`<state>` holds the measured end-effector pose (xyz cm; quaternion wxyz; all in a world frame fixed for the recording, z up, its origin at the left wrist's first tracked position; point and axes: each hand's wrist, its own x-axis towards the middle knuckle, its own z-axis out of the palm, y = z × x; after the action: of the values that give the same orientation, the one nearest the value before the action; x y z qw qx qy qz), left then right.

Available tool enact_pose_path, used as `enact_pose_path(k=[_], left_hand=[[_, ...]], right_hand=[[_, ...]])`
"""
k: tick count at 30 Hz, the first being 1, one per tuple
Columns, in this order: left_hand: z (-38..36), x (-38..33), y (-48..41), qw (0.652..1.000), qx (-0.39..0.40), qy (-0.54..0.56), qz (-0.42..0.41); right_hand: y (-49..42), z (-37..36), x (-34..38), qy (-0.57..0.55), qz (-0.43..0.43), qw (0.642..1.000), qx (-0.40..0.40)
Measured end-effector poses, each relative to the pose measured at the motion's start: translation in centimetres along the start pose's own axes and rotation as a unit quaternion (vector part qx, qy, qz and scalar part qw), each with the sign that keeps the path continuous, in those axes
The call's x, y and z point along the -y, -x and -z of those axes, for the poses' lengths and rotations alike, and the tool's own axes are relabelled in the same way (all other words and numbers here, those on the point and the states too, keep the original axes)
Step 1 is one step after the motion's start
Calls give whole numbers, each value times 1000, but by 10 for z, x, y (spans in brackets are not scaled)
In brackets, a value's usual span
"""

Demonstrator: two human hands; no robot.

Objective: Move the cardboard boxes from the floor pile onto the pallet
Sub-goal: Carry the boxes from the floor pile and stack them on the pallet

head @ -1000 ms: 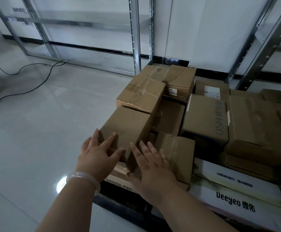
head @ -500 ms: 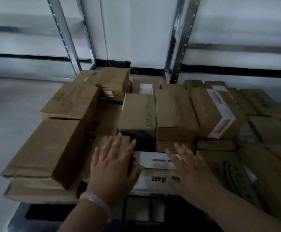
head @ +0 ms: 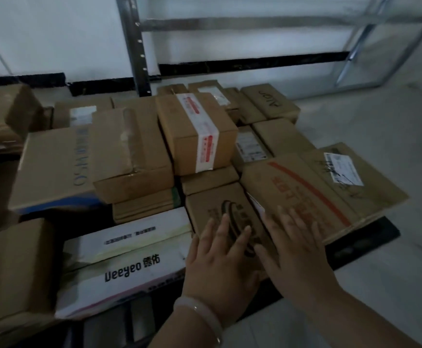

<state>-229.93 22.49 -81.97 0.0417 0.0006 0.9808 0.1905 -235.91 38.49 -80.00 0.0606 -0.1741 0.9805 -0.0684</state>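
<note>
Cardboard boxes (head: 195, 131) are stacked on the black pallet (head: 365, 243). Left hand (head: 220, 267) and right hand (head: 298, 257) are held flat, fingers (head: 223, 228) straight and apart, over the front logo box (head: 210, 209); contact unclear.

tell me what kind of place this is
Likely a storeroom or small warehouse: taped cardboard boxes stacked on a black pallet, metal shelving racks along the wall, and a pale floor.

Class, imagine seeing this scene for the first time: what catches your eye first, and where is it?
Two open hands, the left hand and right hand, spread over brown boxes at the bottom centre. Above them a taped box with a red-and-white strip sits highest in the pile, and a white printed box lies lower left.
</note>
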Motion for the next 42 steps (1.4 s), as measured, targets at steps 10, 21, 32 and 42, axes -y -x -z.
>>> enact_pose_path(k=[10,21,32,42], left_hand=[[-38,5,-4,998,30,-35,44],[-28,-2,-11,994,40,-88,60],[-9,-87,-65,995,-23,-59,-77],[-16,-81,-80,990,80,-100,-64]], right_hand=[[-5,-11,-56,20,-84,996,-16],[-16,-16,-60,14,-53,998,-5],[-35,7,-159,-258,-271,922,-96],[-48,6,-153,-308,-243,917,-65]])
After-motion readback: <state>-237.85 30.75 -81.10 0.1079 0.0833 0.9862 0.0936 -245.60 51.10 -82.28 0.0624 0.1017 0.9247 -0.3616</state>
